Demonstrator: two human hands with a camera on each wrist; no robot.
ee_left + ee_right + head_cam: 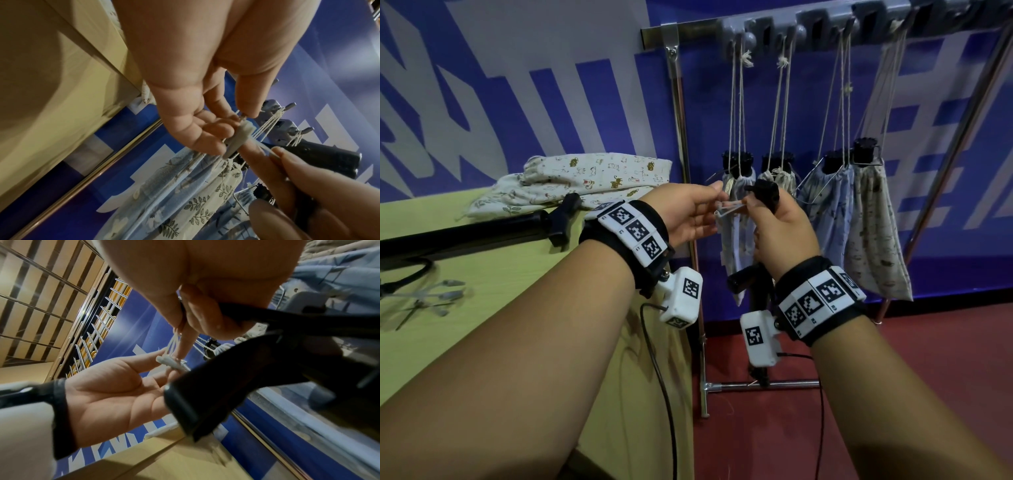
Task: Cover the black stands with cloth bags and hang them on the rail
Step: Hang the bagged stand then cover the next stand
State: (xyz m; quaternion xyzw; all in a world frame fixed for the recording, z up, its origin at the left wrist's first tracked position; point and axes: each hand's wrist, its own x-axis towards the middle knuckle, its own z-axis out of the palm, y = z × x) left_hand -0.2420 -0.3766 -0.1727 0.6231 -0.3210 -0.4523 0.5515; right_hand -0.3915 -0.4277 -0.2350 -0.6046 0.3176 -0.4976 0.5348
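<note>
A black stand [765, 195] is grasped in the right hand [780, 229], its drawstring [729, 207] pinched by the left hand [688, 216] (both grips clenched). Four bagged stands [866, 192] are hung from the rail [825, 31] at one o'clock; spare cloth bags [585, 181] are left on the desk [482, 308] at ten o'clock.

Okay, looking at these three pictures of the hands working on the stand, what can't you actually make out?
- Head view: the black stand is mostly hidden by the right hand.
- Head view: the rail runs off the right edge.
- Left wrist view: the cord is too blurred to tell if knotted.
- Right wrist view: the near stand is smeared, cut off by the edge.
</note>
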